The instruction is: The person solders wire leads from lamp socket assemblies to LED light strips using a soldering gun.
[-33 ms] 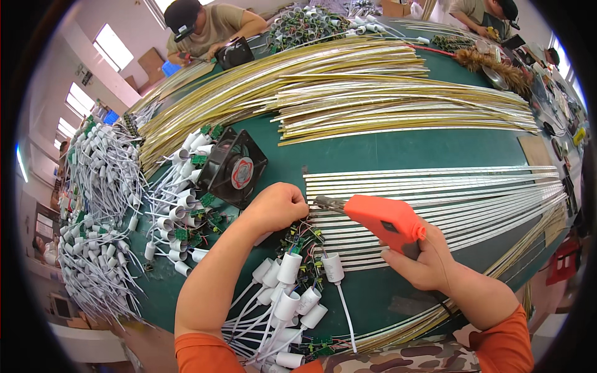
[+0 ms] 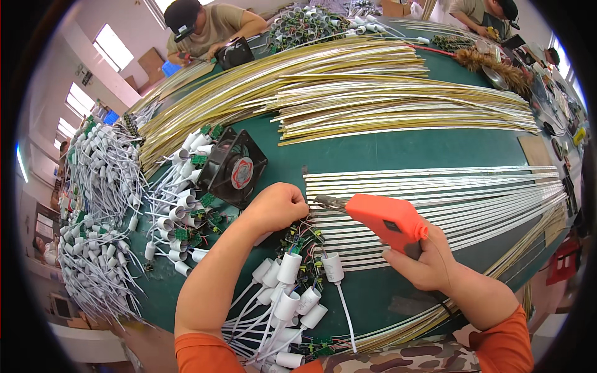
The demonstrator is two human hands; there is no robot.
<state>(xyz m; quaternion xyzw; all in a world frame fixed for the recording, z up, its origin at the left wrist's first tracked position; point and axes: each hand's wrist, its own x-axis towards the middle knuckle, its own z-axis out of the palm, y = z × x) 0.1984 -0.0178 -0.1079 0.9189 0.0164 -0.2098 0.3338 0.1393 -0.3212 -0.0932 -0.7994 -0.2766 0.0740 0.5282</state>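
My right hand [image 2: 429,258] grips an orange-red soldering gun [image 2: 387,219] with a thin cable at its back. Its metal tip is over the left ends of several narrow white strips [image 2: 435,200], laid side by side on the green table. Right beside that tip, my left hand [image 2: 281,205] is closed in a pinch; what its fingertips hold is hidden. Thin wires and small circuit boards [image 2: 305,239] lie just below the left hand. They join white cylindrical sockets [image 2: 289,268] with white cables, bunched between my forearms.
A black fan [image 2: 233,168] stands left of my left hand. More white sockets [image 2: 99,158] are heaped at the left. Bundles of yellowish strips [image 2: 398,112] cover the far side. Two people [image 2: 214,28] work across the table.
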